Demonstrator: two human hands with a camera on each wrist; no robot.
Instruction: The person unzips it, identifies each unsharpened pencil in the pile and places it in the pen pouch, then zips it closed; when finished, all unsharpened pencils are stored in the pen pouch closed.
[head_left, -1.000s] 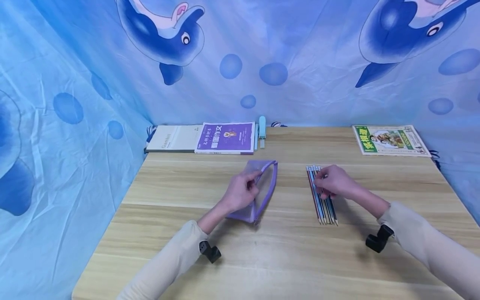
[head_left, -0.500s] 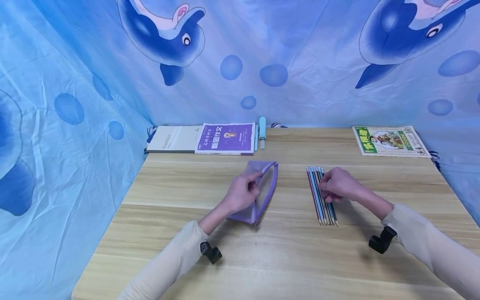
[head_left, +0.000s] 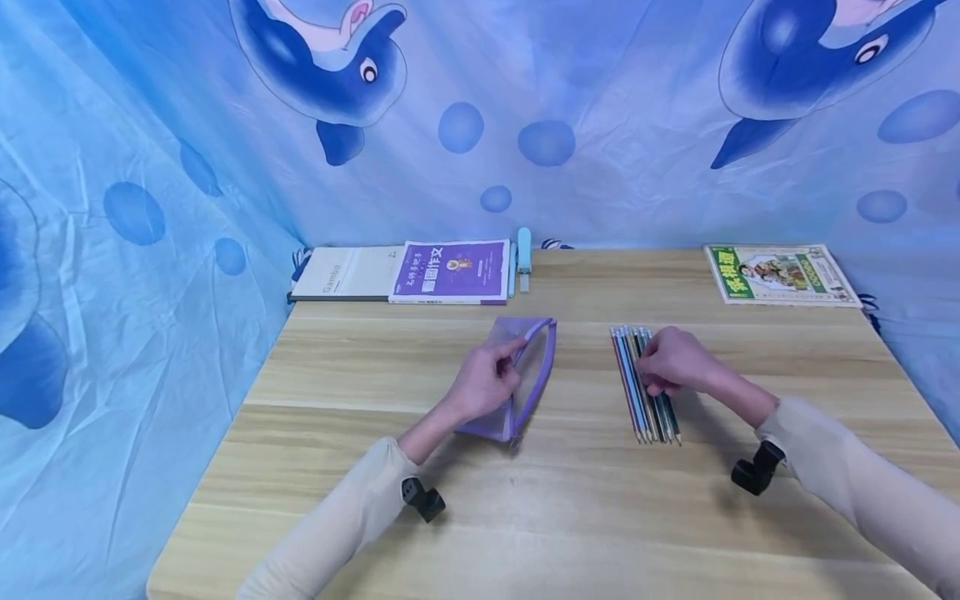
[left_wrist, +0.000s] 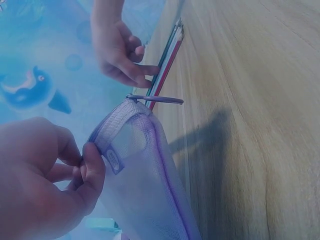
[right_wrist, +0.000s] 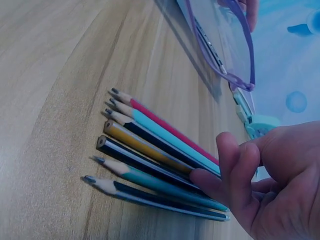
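Note:
A see-through purple mesh pencil pouch (head_left: 498,422) lies with its zip mouth gaping to the right. My left hand (head_left: 482,383) pinches the pouch's left zip edge between thumb and fingers, index finger stretched along it; a small label shows below the fingers in the left wrist view. To the right, several pencils (head_left: 633,392) lie side by side, points toward me. My right hand (head_left: 678,360) pinches among them toward their far ends. In the right wrist view are red, teal and dark pencils, plus an unsharpened yellow pencil (right_wrist: 135,140) and an unsharpened black pencil (right_wrist: 145,162).
At the back left lie a pale book (head_left: 348,271) and a purple book (head_left: 452,268). Beside them is a light-blue stapler-like item (head_left: 525,252). A green-and-white booklet (head_left: 780,273) sits at the back right. Dolphin-printed cloth (head_left: 637,125) hangs behind the wooden table (head_left: 570,508).
My right hand shifts right along the pencils, then slightly back left. The pencils now fan out wider, with gaps between them. My left hand keeps its hold on the pouch.

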